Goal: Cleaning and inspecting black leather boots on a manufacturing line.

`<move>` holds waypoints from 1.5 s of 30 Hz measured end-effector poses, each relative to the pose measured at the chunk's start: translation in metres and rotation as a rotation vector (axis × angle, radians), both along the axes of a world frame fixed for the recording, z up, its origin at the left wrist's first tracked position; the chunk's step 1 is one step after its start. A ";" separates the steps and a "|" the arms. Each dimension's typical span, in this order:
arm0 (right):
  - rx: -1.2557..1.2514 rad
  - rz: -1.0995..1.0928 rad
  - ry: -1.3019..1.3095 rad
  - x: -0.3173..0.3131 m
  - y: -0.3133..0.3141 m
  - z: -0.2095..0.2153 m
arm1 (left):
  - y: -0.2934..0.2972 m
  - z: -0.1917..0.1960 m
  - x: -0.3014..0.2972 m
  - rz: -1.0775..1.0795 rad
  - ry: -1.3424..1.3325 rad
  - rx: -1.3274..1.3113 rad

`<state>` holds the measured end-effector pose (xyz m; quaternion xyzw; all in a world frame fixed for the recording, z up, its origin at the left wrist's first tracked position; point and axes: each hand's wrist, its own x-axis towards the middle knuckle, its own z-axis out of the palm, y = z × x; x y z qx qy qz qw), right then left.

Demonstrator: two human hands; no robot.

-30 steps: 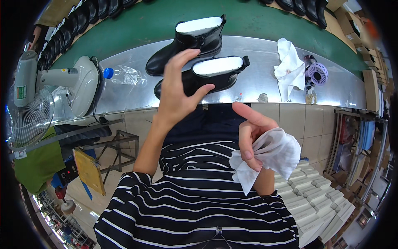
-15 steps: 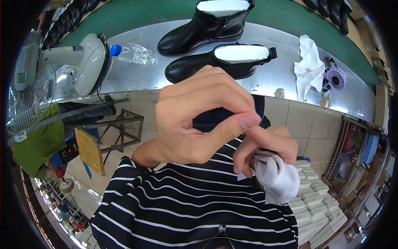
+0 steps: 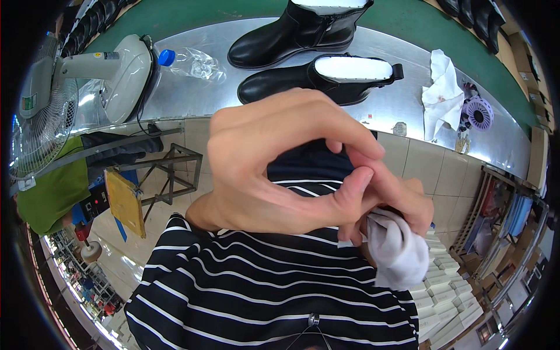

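Where metal bench [image 3: 192, 96] meets green strip [image 3: 175, 17], two black boots [image 3: 318, 76], bottle [image 3: 189, 61], fan [image 3: 70, 87], rag [image 3: 443, 96]. Tiled floor, stool [image 3: 172, 175] below. Close up, blocking the bench edge: left hand [image 3: 274, 169] curled, fingertips touching right hand [image 3: 391, 198], clutching white cloth [image 3: 399, 251].

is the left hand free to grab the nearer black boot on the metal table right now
Probably yes. The left hand holds nothing, though it is raised close to the camera, fingertips meeting the right hand and its white cloth. The nearer boot lies uncovered on the table.
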<state>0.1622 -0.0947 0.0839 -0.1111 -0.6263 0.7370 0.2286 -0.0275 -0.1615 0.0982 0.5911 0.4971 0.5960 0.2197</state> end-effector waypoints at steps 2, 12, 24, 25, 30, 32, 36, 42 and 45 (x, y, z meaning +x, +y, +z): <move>0.048 -0.047 -0.057 0.002 -0.003 0.002 | 0.003 -0.006 -0.003 0.056 0.186 0.153; -0.016 -0.056 -0.092 -0.003 -0.005 0.006 | -0.001 -0.006 0.002 0.140 0.206 0.212; -0.038 0.060 -0.068 -0.005 0.004 0.000 | -0.008 0.002 -0.005 0.124 0.231 0.106; -0.031 0.042 -0.068 -0.004 0.005 0.000 | -0.007 0.003 -0.004 0.150 0.145 0.095; -0.039 0.187 -0.103 0.001 0.015 -0.004 | -0.018 -0.022 -0.010 0.003 0.166 0.084; -0.067 0.262 -0.111 0.015 0.026 -0.006 | -0.023 -0.024 -0.016 -0.017 0.091 0.019; -0.103 -0.230 -0.085 0.051 0.041 -0.052 | -0.018 -0.078 -0.034 0.122 0.155 0.028; 0.198 -0.470 -0.141 -0.001 0.097 -0.112 | 0.041 -0.121 -0.010 0.400 0.421 -0.266; 0.093 -0.294 -0.187 -0.022 0.100 -0.115 | 0.046 -0.129 -0.010 0.504 0.393 -0.386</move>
